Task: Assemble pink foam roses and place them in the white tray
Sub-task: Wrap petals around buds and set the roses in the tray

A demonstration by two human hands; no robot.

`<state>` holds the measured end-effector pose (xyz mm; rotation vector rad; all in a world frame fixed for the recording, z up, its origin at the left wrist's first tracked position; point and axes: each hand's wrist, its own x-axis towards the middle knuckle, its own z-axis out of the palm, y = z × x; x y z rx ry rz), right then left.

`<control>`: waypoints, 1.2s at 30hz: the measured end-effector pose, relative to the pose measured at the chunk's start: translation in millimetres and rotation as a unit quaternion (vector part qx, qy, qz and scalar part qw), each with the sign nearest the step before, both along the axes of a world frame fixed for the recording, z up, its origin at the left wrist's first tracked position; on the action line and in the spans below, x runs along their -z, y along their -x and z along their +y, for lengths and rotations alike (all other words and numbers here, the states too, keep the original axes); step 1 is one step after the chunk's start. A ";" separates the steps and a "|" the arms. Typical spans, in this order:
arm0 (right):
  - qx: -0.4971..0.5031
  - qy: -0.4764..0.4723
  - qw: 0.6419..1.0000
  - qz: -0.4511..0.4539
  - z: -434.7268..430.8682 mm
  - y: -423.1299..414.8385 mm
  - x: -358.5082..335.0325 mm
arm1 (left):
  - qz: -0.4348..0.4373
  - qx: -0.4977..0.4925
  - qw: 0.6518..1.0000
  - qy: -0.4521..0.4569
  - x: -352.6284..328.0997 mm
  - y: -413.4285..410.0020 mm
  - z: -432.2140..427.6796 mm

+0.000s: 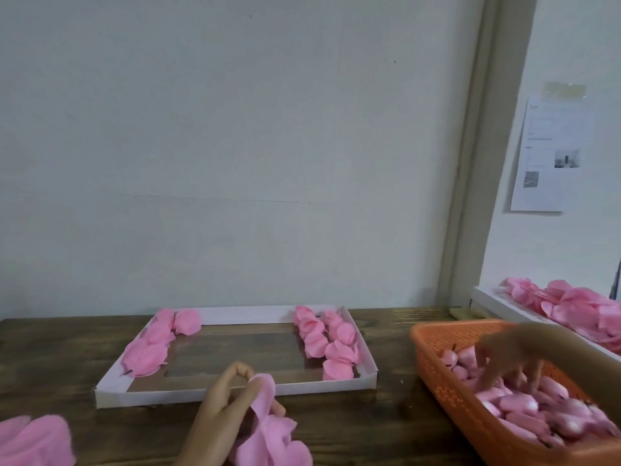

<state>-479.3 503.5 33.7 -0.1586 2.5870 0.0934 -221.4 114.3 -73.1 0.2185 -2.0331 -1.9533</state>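
My left hand (225, 401) pinches a bunch of pink foam petals (268, 432) in front of the white tray (235, 393). The tray lies on the wooden table and holds several finished pink roses (322, 341) in rows along its right side and more along its left side (151, 348). My right hand (507, 354), blurred, reaches down into the orange basket (433, 348), fingers spread among several pink rose buds (537, 412). Whether its fingers hold a bud is unclear.
A heap of loose pink petals (33, 442) lies at the lower left corner. A second white box (497, 302) full of pink petals stands at the back right. A wall rises just behind the table, with a paper sheet (551, 153) taped to it.
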 end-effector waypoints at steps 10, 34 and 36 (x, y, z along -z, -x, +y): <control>-0.127 -0.016 0.984 0.120 -11.6 -15.5 12.5 | -0.027 -0.032 0.999 0.003 -0.1 2.5 -2.6; -0.082 0.803 0.590 0.026 -233.8 -158.1 102.3 | 0.073 -0.103 0.989 -0.071 8.6 9.7 -4.5; -0.071 0.808 0.585 0.029 -225.1 -155.5 106.7 | 0.078 -0.105 0.989 -0.064 10.9 9.4 -4.8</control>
